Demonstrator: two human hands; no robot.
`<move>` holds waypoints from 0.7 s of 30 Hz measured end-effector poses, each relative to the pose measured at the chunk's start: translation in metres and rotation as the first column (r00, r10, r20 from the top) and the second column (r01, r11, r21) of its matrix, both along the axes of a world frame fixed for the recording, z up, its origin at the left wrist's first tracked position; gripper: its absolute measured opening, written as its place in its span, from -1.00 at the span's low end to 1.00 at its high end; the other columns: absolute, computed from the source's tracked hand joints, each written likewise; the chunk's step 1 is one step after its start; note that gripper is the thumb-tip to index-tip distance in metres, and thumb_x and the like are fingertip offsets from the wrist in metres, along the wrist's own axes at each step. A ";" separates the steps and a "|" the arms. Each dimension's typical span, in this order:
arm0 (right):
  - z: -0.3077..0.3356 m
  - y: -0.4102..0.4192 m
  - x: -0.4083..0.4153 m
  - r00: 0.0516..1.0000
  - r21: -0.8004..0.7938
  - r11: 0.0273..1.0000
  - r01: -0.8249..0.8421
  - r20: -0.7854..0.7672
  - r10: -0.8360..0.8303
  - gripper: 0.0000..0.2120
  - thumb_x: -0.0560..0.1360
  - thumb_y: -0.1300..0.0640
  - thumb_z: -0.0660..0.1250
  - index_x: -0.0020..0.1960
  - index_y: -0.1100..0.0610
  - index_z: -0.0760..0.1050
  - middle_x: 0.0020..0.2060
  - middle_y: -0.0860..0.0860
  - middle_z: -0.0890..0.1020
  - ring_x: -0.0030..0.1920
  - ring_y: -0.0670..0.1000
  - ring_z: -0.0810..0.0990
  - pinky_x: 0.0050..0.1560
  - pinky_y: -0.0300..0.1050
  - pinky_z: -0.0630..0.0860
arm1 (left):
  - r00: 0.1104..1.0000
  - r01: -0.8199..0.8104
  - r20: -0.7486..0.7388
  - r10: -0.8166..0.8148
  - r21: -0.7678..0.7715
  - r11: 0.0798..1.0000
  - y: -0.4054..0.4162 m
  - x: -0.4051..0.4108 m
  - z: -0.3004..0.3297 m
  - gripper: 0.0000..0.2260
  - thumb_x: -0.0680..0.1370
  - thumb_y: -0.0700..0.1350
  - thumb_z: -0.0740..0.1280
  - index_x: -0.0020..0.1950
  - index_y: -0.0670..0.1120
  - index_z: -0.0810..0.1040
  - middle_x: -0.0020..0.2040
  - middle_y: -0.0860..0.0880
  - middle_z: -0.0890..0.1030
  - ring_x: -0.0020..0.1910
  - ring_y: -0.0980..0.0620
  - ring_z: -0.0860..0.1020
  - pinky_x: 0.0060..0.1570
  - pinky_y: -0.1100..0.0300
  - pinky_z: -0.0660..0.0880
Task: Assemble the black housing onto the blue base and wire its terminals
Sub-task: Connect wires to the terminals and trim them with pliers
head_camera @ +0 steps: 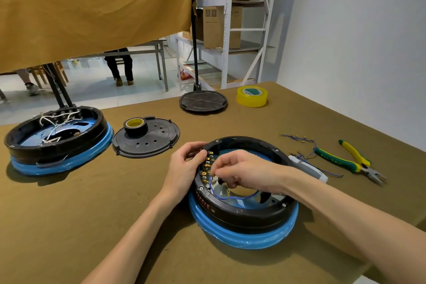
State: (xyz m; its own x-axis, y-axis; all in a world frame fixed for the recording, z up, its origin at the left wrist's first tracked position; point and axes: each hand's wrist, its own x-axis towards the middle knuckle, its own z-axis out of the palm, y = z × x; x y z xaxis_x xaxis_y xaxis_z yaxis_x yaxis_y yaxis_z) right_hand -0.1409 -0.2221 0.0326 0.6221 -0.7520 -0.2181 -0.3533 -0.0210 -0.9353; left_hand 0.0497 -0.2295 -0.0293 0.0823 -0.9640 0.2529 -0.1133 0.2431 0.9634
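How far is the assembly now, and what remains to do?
Done: the black housing sits on the blue base. In hand: the left hand steadies the rim; the right hand pinches a blue wire at the terminals. Left: loose wires wait beside the pliers.

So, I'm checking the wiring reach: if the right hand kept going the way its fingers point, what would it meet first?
Probably the brass terminals inside the black housing, just beyond the right hand.

On the olive-cloth bench (92, 203) sat two ring-shaped black housings on blue bases, one near (244, 214) and one far left (57, 140). There were two flat black round covers (149, 143) (203, 102), two tape rolls, one black (136, 125) and one clear yellow (252, 96), one pair of green-and-yellow pliers (355, 161), and two hands (184, 168) (244, 170).
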 end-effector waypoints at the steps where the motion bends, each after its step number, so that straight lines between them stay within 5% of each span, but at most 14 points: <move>1: 0.000 0.000 -0.001 0.999 -0.044 0.999 -0.024 -0.030 0.023 -0.84 0.66 0.29 0.25 0.14 0.27 0.58 -0.34 0.03 0.51 -0.34 -0.10 0.43 -0.23 -0.25 0.42 | 1.000 -0.001 0.007 0.001 -0.001 1.000 0.000 0.000 0.000 -0.80 0.62 -0.21 0.37 0.20 -0.01 0.65 0.06 0.07 0.70 0.04 0.23 0.64 -0.01 0.39 0.52; 6: -0.004 -0.003 -0.003 0.997 -0.135 0.990 0.048 0.066 -0.040 -0.84 0.63 0.28 0.33 0.14 0.27 0.65 -0.22 0.10 0.70 -0.19 -0.07 0.65 -0.09 -0.27 0.57 | 0.999 -0.004 0.036 0.003 0.009 1.000 0.001 0.001 0.001 -0.79 0.63 -0.17 0.36 0.25 -0.03 0.64 0.10 0.06 0.69 0.11 0.17 0.63 0.09 0.28 0.53; 12: -0.011 -0.005 -0.003 0.994 -0.240 0.965 0.105 0.008 -0.106 -0.84 0.55 0.31 0.44 0.11 0.24 0.72 -0.12 0.14 0.77 -0.05 0.08 0.74 0.06 -0.13 0.67 | 1.000 -0.006 0.029 0.005 0.027 1.000 0.001 0.001 0.001 -0.79 0.63 -0.19 0.36 0.25 -0.04 0.64 0.11 0.01 0.69 0.15 0.08 0.63 0.14 0.18 0.54; 17: -0.012 -0.005 0.000 0.986 -0.308 0.946 0.104 -0.090 -0.137 -0.90 0.49 0.28 0.50 -0.01 0.18 0.75 -0.21 0.04 0.77 -0.18 -0.05 0.74 -0.07 -0.26 0.62 | 1.000 -0.007 0.029 0.006 0.041 0.999 0.002 0.000 0.002 -0.78 0.63 -0.18 0.35 0.27 -0.04 0.63 0.12 -0.01 0.68 0.17 0.05 0.63 0.21 0.06 0.57; 21: -0.010 -0.004 -0.002 0.987 -0.311 0.942 0.128 -0.051 -0.151 -0.92 0.45 0.28 0.54 -0.07 0.18 0.75 -0.22 0.06 0.76 -0.18 -0.01 0.73 -0.03 -0.17 0.66 | 1.000 -0.007 0.025 0.006 0.050 0.999 0.002 0.000 0.002 -0.78 0.63 -0.18 0.35 0.27 -0.05 0.63 0.13 -0.02 0.68 0.17 0.03 0.63 0.22 0.03 0.57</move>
